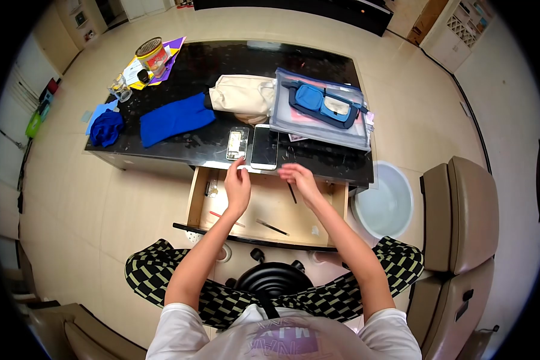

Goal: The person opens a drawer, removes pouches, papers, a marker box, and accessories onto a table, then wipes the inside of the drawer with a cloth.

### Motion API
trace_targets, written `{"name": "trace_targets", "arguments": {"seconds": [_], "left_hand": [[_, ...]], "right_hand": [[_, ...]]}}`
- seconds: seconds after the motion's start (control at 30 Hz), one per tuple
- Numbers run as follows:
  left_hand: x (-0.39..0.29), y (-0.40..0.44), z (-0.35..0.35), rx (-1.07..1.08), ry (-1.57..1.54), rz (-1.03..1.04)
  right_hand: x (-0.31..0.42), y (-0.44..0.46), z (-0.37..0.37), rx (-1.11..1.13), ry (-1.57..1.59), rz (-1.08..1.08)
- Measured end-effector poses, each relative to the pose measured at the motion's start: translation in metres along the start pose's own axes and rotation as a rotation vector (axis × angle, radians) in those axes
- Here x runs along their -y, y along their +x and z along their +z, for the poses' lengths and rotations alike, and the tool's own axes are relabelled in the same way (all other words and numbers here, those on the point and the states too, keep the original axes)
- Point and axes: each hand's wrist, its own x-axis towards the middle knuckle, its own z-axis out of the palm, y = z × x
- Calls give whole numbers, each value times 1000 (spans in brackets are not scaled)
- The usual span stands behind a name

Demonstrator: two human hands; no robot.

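"So, where are the hands?"

"Both are at the front edge of a glossy black table (246, 59). The left hand (238, 189) is at the near end of a phone with exposed innards (237, 144), thumb and forefinger a narrow gap apart. Whether its fingertips touch that phone, I can't quite say."

"And the right hand (303, 180)?"

"Just beside the near right corner of a dark-screened phone (264, 147), fingers loosely bent. They show too small to tell whether they pinch anything."

"What lies around them?"

"The two phones lie side by side, the exposed one on the left. Beyond them sits a cream pouch (243, 93), with a flat blue cloth (177, 119) to its left and a see-through bag (342, 139) to its right. Below the hands, a wooden drawer (261, 205) stands pulled out."
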Motion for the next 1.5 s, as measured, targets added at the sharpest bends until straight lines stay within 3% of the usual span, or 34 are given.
{"name": "trace_targets", "arguments": {"seconds": [0.07, 0.13, 0.17, 0.23, 0.43, 0.53, 0.57, 0.63, 0.7, 1.0, 1.07, 1.27, 1.5], "left_hand": [[7, -21, -10, 32, 68, 29], [11, -39, -14, 308, 25, -67], [16, -45, -10, 314, 22, -70], [39, -55, 5, 530, 23, -152], [104, -76, 83, 630, -21, -318], [112, -80, 115, 535, -364, -794], [106, -78, 120, 539, -365, -794], [100, -74, 129, 437, -476, -1043], [108, -74, 139, 409, -479, -1043], [126, -71, 164, 315, -408, -1056], [129, -70, 167, 323, -408, -1053], [123, -69, 168, 386, -405, -1075], [121, -75, 167, 347, -372, -1049]], "right_hand": [[-14, -22, -16, 64, -8, 40], [-43, -33, -33, 103, -119, 174], [-58, -36, -41, 97, -118, 178], [-82, -38, -53, 58, -121, 367], [-127, -7, -67, -191, -95, 304], [-156, 18, -77, -284, -172, 226], [-165, 26, -79, -328, -240, 186], [-198, 44, -86, -398, -288, 128], [-206, 51, -84, -524, -551, 92], [-211, 60, -79, -556, -389, 117], [-232, 71, -86, -420, -323, 234], [-260, 82, -81, -340, -135, 292], [-215, 60, -63, -380, -92, 221]]}}
